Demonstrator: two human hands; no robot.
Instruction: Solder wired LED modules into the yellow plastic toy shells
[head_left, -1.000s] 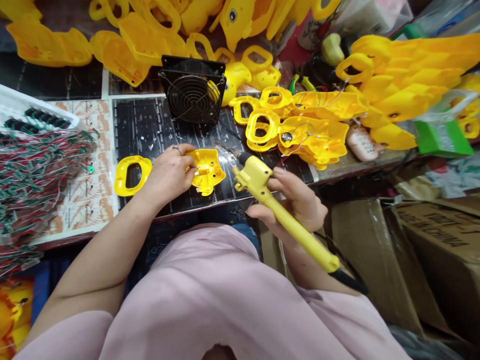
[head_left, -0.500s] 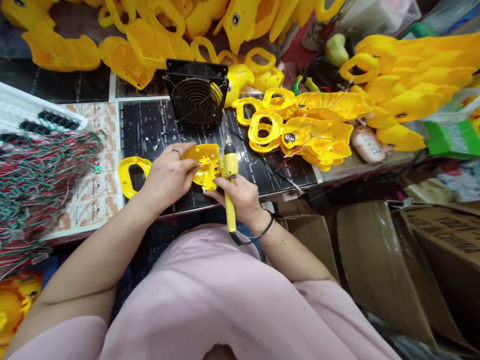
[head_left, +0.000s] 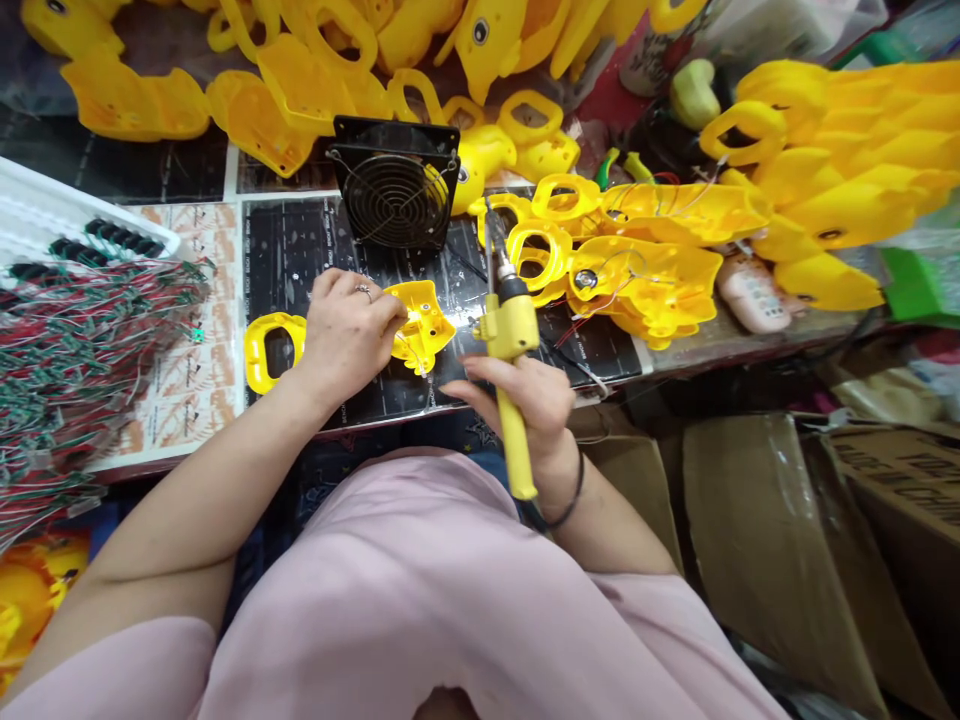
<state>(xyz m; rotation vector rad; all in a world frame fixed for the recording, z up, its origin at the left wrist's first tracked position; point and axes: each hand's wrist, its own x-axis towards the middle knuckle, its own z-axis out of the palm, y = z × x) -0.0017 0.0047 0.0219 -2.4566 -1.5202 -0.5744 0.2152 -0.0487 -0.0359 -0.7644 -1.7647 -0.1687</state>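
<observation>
Gripping the handle of a yellow tool (head_left: 514, 330), the right hand (head_left: 544, 398) is among the nearest things, in front of the pink shirt (head_left: 427, 570). Its thumb and one finger stretch to the left, apart from the handle. The long axis of the tool runs away from the body, and its metal tip points to the far side.

A little farther, the left hand (head_left: 346, 335) is bent over the tabletop (head_left: 600, 345). Its fingers are drawn together at the left part of a yellow shell (head_left: 424, 322); I cannot tell what exactly is between the fingertips. On the other side of this hand there is a yellow ring (head_left: 255, 355), partly behind the forearm. Probably ring and shell are one piece, whose long axis then goes from left to right, but the hand covers the middle.

The important relation is this: the shell lies between the two hands, inner side up, close to the left one and to the left of the tool. The tool stands crosswise to it, and its tip is beyond the shell's right end, not touching it.

Behind, to the right, lie shells with wires (head_left: 652, 280); a black fan (head_left: 397, 185) stands beyond the left hand.
</observation>
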